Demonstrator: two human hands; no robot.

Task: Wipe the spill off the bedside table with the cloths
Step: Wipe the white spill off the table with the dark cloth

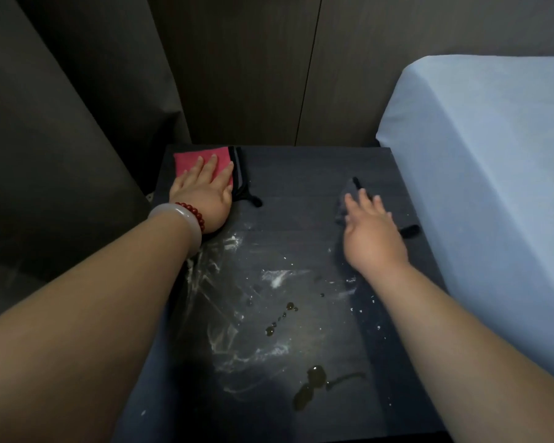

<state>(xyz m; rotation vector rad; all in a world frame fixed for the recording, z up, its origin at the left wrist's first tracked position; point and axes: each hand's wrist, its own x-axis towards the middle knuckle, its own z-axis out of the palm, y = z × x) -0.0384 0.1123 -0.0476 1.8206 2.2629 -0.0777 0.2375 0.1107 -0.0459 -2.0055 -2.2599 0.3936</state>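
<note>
2 soft, limp cloths lie at the back of the table point(301, 174): left hand point(202, 193) flat, fingers spread, on the pink cloth point(192, 159); right hand point(371, 228) open over the grey cloth point(346, 199). Powder and liquid spill point(311, 378) remains nearer; cloths likely bunch easily when pressed flat.

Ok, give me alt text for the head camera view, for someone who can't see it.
Two bare hands press cloths flat on a dark bedside table: the left hand on a pink cloth at the far left corner, the right hand on a dark cloth. White powdery smears and amber liquid drops lie unwiped nearer the camera.
</note>
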